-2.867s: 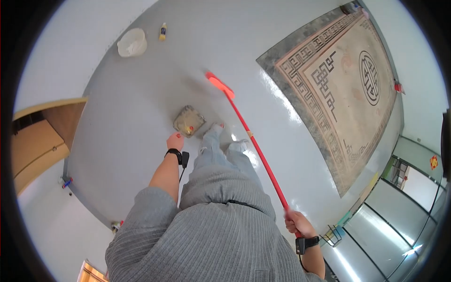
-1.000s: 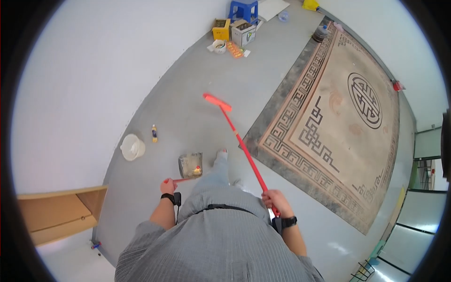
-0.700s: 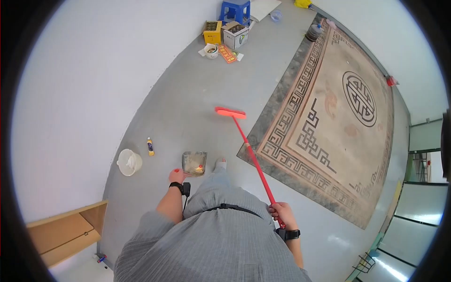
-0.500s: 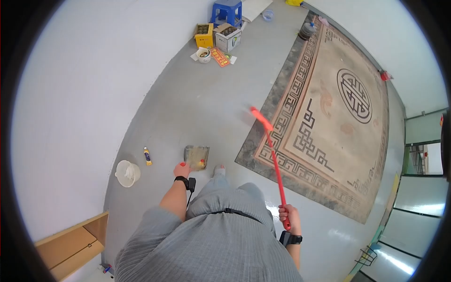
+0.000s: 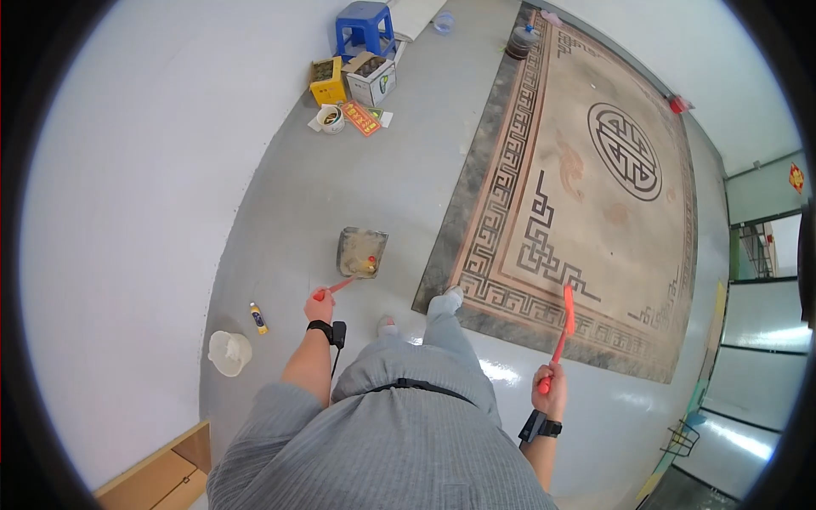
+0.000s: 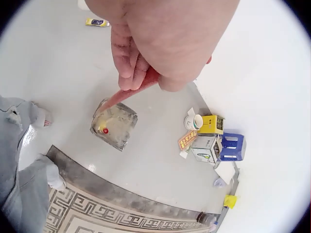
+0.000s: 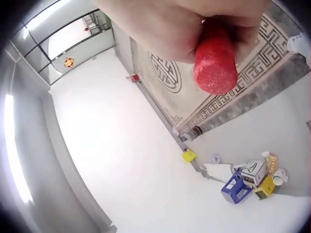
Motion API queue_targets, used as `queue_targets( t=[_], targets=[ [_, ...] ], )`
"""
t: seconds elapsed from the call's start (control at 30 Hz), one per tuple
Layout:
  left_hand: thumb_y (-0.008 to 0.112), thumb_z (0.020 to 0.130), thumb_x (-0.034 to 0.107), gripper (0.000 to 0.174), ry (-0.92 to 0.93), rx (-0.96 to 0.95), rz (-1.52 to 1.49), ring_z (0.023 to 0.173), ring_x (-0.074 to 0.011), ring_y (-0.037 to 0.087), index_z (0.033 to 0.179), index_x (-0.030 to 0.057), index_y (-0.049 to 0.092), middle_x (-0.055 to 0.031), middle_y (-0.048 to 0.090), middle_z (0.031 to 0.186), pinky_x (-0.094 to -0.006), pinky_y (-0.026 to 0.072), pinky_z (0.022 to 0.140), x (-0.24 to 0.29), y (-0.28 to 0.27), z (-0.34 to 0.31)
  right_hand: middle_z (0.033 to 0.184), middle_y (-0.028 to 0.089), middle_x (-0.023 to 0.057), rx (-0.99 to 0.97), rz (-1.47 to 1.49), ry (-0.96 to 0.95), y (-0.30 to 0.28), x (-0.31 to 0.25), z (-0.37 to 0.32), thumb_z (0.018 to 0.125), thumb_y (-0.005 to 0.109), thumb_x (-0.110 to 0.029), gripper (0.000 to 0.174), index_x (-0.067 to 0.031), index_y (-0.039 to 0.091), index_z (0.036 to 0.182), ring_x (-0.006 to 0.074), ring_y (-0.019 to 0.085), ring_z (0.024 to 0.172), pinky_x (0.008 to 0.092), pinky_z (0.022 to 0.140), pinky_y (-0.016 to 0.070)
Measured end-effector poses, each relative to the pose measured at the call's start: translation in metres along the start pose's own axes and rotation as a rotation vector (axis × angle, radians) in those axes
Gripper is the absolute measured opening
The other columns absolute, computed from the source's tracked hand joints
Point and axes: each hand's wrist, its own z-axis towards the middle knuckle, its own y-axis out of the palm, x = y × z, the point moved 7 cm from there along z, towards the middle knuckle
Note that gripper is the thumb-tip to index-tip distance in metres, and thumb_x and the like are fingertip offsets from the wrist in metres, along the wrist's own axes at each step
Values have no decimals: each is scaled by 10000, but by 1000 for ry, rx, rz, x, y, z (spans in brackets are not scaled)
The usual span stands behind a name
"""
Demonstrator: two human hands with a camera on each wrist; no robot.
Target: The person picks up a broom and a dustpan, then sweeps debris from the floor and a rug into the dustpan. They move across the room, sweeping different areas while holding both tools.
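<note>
My left hand (image 5: 320,306) grips the red handle of a long-handled dustpan (image 5: 362,246). The dustpan's dusty grey pan is low over the grey floor ahead of me, with small red and yellow bits (image 6: 103,128) in it. In the left wrist view, fingers curl round that handle above the pan. On the other side, my right hand (image 5: 551,389) holds a red broom (image 5: 568,310) near the end of its stick. Foreshortened in the head view, the broom overlaps the rug's near corner area. The stick's rounded red end (image 7: 216,73) pokes out of the fist in the right wrist view.
A large patterned rug (image 5: 586,204) covers the floor at right. A white bucket (image 5: 229,353) and a yellow bottle (image 5: 258,318) stand at left, by the wall. Farther off are a blue stool (image 5: 364,30), a yellow box (image 5: 327,81), a white box (image 5: 371,78) and a tub (image 5: 330,119).
The broom has swung right, from over the grey floor to over the rug, and appears shorter. The right foot has come forward to the rug's edge. The dustpan stays in the left hand.
</note>
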Motion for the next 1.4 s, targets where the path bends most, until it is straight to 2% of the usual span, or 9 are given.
queue_targets(
  t=[0.17, 0.23, 0.53, 0.73, 0.8, 0.87, 1.13, 1.23, 1.4],
  targets=[
    [629, 857, 171, 163, 35, 61, -62, 593, -139, 641, 967, 55, 659, -51, 660, 689, -288, 516, 600, 50, 36, -10, 648, 480, 10, 71, 97, -68, 54, -33, 53, 891, 509, -26, 148, -48, 420, 776, 116, 490, 556, 235, 566, 484],
    [621, 855, 166, 156, 10, 76, -11, 586, -144, 640, 963, 60, 660, -55, 656, 681, -293, 516, 595, 66, 48, -17, 679, 493, 29, 8, 262, 10, 60, -41, 80, 872, 510, 8, 56, 6, 473, 915, 115, 492, 577, 236, 574, 480],
    [613, 840, 224, 188, 79, 143, 326, 573, -209, 645, 955, 87, 670, -89, 662, 683, -343, 520, 622, 124, 103, -21, 774, 555, 91, 67, 492, 156, 92, -63, 125, 899, 448, 3, 67, 39, 490, 861, 168, 541, 662, 293, 771, 534],
    [613, 811, 281, 228, 89, 93, 499, 853, -299, 665, 930, 100, 684, -117, 698, 840, -397, 519, 774, 129, 159, 24, 876, 620, 99, -56, 587, 75, 103, -92, 123, 938, 486, -117, 187, 56, 510, 1003, 227, 624, 870, 323, 879, 544],
    [613, 812, 286, 228, 106, 53, 471, 845, -299, 668, 927, 103, 685, -124, 699, 845, -396, 518, 775, 139, 184, 29, 854, 620, 90, 38, 582, 65, 94, -97, 124, 938, 493, -139, 204, 51, 512, 1010, 226, 623, 882, 323, 877, 544],
    [613, 812, 283, 229, 115, -3, 502, 823, -287, 672, 928, 99, 685, -118, 698, 827, -388, 520, 771, 152, 208, 30, 1035, 628, 130, -53, 620, 173, 92, -94, 137, 911, 566, -181, 217, 19, 526, 986, 265, 616, 1032, 331, 909, 531],
    [595, 813, 271, 222, 252, -302, 664, 691, -226, 681, 923, 98, 679, -82, 690, 719, -340, 523, 719, 273, 395, 53, 925, 633, 94, -45, 772, 6, 102, -138, 180, 881, 592, -112, 119, -11, 544, 921, 226, 633, 907, 353, 854, 552],
    [566, 861, 249, 204, 372, -365, 625, 527, -152, 625, 810, 69, 647, -39, 635, 600, -303, 506, 553, 323, 475, 57, 892, 623, 71, 44, 804, -38, 131, -179, 189, 888, 587, -102, 80, -44, 539, 862, 194, 625, 851, 333, 807, 559],
    [624, 854, 131, 171, 243, -620, 422, 563, -150, 631, 978, 16, 652, -78, 655, 702, -277, 520, 559, 374, 572, 62, 758, 612, 26, 42, 796, -150, 151, -219, 212, 896, 576, -130, 96, -46, 552, 858, 152, 618, 707, 253, 644, 549]
  ],
)
